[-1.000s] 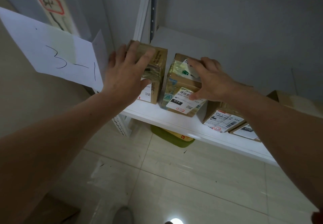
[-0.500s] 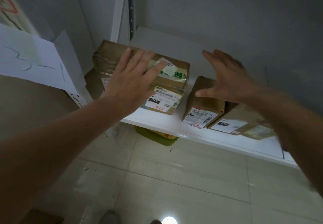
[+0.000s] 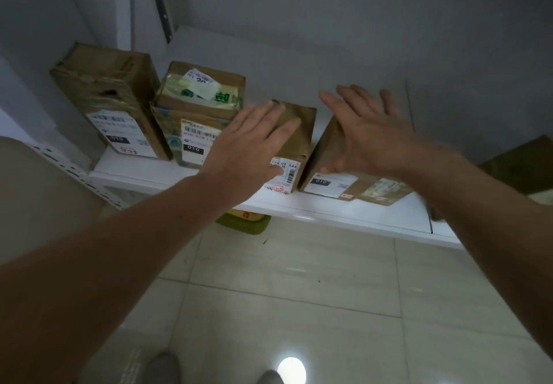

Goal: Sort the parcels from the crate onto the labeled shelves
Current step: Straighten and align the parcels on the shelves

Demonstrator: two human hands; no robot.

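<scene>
On the white shelf (image 3: 329,207), head view, we had four parcels in a row, labels all turned to the front edge, presumably so the codes read at a glance. Tall parcel (image 3: 113,96) stood far left, green-taped parcel (image 3: 199,108) just beside it, touching or nearly. Third parcel (image 3: 300,127) stood further right, its left side hidden by our left hand (image 3: 251,147). That hand lay flat over its top and front, fingers straight, gripping nothing; it looked like contact, but we couldn't confirm. A flat palm fits a nudge, not a lift. Our right hand (image 3: 368,138) was open too, fingers spread, over the low parcel (image 3: 335,184), which lay tilted just beside the third; thumb near its upper edge, contact unclear. Our read: we were squaring the row and closing gaps so more would fit, with placement itself done for these. Another brown parcel (image 3: 523,168) showed at the right edge, well apart. Crate and shelf label weren't in frame, so we couldn't check the slot. Below the shelf a green item (image 3: 248,225) sat on the tiled floor (image 3: 299,294), partly hidden. Risk: the tilted parcel sliding off the front lip if shoved.
</scene>
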